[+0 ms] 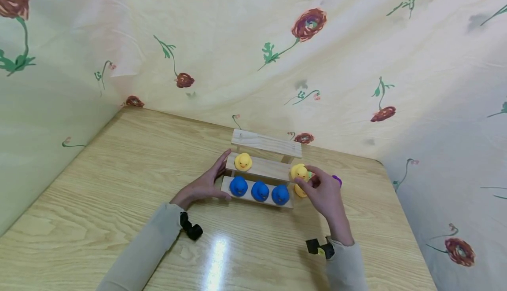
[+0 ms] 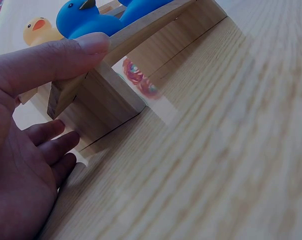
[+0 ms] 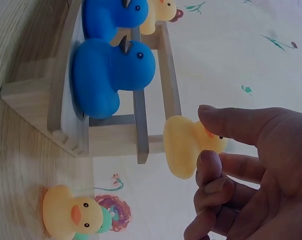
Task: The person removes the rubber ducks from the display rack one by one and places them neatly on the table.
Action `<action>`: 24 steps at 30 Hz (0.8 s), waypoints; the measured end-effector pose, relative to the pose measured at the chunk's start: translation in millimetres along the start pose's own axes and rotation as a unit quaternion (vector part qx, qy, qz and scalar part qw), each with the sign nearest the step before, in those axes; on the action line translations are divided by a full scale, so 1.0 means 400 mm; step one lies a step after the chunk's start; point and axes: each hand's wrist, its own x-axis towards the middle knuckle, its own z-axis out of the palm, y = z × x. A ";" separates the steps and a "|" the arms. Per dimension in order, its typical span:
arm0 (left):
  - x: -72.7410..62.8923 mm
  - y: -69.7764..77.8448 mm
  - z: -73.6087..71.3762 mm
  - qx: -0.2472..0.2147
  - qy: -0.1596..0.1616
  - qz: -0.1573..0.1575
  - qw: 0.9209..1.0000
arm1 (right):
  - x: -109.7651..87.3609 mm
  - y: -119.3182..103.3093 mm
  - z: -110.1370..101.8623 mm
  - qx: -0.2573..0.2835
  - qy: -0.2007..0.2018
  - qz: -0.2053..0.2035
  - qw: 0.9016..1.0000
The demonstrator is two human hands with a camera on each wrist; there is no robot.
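A three-tier wooden display rack (image 1: 266, 140) stands on the table, with three blue rubber ducks (image 1: 260, 191) along its lowest tier. One yellow rubber duck (image 1: 243, 162) sits at the left of the middle tier. My left hand (image 1: 203, 186) holds the rack's left end, its thumb (image 2: 93, 45) on the lowest tier's end and fingers spread behind it. My right hand (image 1: 325, 193) pinches another yellow rubber duck (image 3: 183, 147) between thumb and fingertips, tilted at the right end of the middle tier. The top tier bears no duck.
Another yellow duck (image 3: 61, 212) stands on the table right of the rack, with something green (image 3: 105, 220) behind it. A purple thing (image 1: 337, 181) shows partly behind my right hand. Flowered cloth (image 1: 237, 53) hangs along the table's back and sides.
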 end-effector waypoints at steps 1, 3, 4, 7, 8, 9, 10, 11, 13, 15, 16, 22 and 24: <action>0.000 0.000 0.000 0.000 0.000 0.000 1.000 | -0.001 0.003 -0.002 -0.001 0.001 0.001 1.000; 0.001 0.000 0.000 -0.001 0.000 0.000 1.000 | -0.003 0.009 -0.005 -0.003 0.001 0.006 1.000; 0.001 -0.001 0.000 -0.001 0.000 0.000 1.000 | -0.004 0.012 -0.007 -0.003 0.002 0.008 1.000; 0.002 -0.001 0.000 -0.001 0.000 0.000 1.000 | -0.007 0.021 -0.013 -0.009 0.002 0.015 1.000; 0.002 -0.001 0.000 0.000 0.000 0.000 1.000 | -0.009 0.025 -0.015 -0.012 0.001 0.018 1.000; 0.002 -0.001 0.000 0.000 0.000 0.001 1.000 | -0.011 0.029 -0.017 -0.014 0.001 0.018 1.000; 0.002 -0.001 -0.001 0.000 0.000 0.001 1.000 | -0.012 0.033 -0.019 -0.016 0.002 0.019 1.000; 0.002 -0.001 -0.001 -0.001 0.000 0.002 1.000 | -0.014 0.038 -0.021 -0.019 0.001 0.020 1.000; 0.002 -0.001 -0.002 -0.001 0.000 0.004 1.000 | -0.017 0.047 -0.024 -0.024 0.001 0.023 0.999; 0.002 -0.001 -0.002 0.000 0.000 0.004 1.000 | -0.019 0.056 -0.027 -0.027 -0.001 0.028 0.999; 0.002 -0.002 -0.003 0.000 0.001 0.004 1.000 | -0.020 0.060 -0.028 -0.029 -0.002 0.030 0.999; 0.003 -0.002 -0.002 -0.001 0.002 0.003 1.000 | -0.025 0.079 -0.036 -0.035 -0.006 0.039 0.999; 0.003 -0.003 -0.002 -0.001 0.002 0.004 1.000 | -0.027 0.084 -0.039 -0.037 -0.007 0.043 0.998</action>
